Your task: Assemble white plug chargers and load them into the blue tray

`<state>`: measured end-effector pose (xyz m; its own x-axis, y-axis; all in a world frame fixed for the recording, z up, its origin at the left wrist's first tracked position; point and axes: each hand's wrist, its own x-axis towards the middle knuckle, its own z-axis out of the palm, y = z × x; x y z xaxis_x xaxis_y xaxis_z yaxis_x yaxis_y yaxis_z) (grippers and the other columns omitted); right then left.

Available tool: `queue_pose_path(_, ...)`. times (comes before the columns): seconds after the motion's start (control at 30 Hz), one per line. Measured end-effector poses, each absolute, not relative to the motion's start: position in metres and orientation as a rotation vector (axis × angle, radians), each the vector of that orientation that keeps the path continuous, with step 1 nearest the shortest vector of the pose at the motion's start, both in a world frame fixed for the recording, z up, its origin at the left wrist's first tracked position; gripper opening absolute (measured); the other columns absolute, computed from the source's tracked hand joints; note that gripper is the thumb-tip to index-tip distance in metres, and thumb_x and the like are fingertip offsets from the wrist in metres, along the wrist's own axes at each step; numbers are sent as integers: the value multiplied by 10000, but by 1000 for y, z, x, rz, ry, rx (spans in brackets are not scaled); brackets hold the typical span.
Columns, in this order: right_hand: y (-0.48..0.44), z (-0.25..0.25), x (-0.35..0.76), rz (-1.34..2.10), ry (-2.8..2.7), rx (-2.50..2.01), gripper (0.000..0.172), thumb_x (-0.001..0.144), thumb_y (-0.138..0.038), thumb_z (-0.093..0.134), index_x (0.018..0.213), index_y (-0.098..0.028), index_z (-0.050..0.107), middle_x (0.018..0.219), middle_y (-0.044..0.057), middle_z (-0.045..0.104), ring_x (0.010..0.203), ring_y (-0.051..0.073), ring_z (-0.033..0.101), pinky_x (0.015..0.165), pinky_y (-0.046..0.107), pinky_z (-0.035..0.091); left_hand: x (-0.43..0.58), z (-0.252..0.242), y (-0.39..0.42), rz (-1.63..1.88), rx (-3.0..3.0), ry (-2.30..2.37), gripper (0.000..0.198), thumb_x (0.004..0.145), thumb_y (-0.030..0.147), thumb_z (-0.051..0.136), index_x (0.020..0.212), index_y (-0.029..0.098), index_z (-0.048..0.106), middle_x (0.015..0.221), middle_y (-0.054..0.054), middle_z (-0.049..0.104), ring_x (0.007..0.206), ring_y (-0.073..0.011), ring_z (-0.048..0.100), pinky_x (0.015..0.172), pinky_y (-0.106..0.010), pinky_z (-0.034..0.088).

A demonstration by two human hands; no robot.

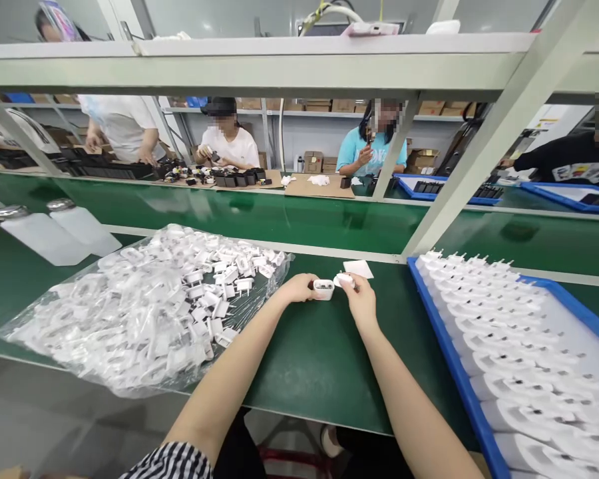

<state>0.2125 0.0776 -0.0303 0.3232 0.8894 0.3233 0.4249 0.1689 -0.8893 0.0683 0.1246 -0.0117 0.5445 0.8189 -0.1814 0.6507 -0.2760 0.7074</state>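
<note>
Head view, near to far. One striped sleeve [172, 462], lower edge. One green surface [309, 379], beneath both forearms. Right side: one blue tray [579, 309], packed with white chargers [504, 346] in tight overlapping rows, pins upward; packing presumably for mutual support, upturned pins perhaps against bending. Left side: one clear plastic bag [114, 319], spread low over the surface, heaped with loose white plug pieces [224, 273]; placement likely for short reach from the left.

Centre, over the surface, between bag and tray: one left hand [302, 288], fingers closed on the side of one white casing [323, 291]; open oval end toward the wearer, seemingly to keep the contents in sight. Just beside: one right hand [362, 299], thumb and fingers pinching one small white piece [344, 279], partly covered; fingertip grip probably for fine control. Contact between casing and piece: cannot tell.

Beyond: one white square pad [358, 269], near the right hand. Two metal-capped bottles [87, 229], past the bag, probably clear of arm movement. One pale slanting post [474, 153], apparently bracing the overhead beam [259, 70]. Farthest: black cases [237, 178]; one co-worker in turquoise [369, 150], one in white [229, 146].
</note>
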Motion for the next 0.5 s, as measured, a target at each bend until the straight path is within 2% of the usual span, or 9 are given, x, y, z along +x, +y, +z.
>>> queue_pose_path(0.07, 75, -28, 212, 633, -1265, -1379, 246, 633, -339, 475, 803, -177, 549, 885, 57, 560, 808, 175, 523, 736, 304, 403, 62, -16, 113, 308, 1940, 1068, 318, 580, 200, 557, 889, 144, 510, 783, -5, 570, 603, -98, 525, 441, -155, 385)
queue_pose_path(0.2, 74, -26, 208, 857, -1254, -1286, 229, 601, -316, 520, 787, -182, 532, 843, 35, 591, 787, 172, 540, 742, 305, 401, 60, -15, 109, 477, 1957, 1079, 483, 496, 207, 630, 952, 144, 487, 920, -20, 547, 650, -97, 518, 550, -180, 404)
queue_pose_path(0.4, 67, -19, 207, 748, -1602, -1391, 169, 626, -267, 497, 782, -225, 547, 914, -4, 586, 847, 170, 519, 758, 302, 375, 61, -5, 104, 536, 2032, 1109, 365, 540, 211, 600, 891, 151, 523, 796, 8, 572, 624, -100, 517, 582, -191, 398)
queue_pose_path(0.5, 64, -16, 204, 701, -1669, -1456, 181, 638, -260, 475, 799, -227, 552, 896, -9, 590, 831, 169, 522, 730, 289, 382, 60, -5, 102, 565, 2018, 1098, 356, 543, 178, 594, 891, 150, 523, 807, 8, 571, 624, -91, 519, 591, -183, 401)
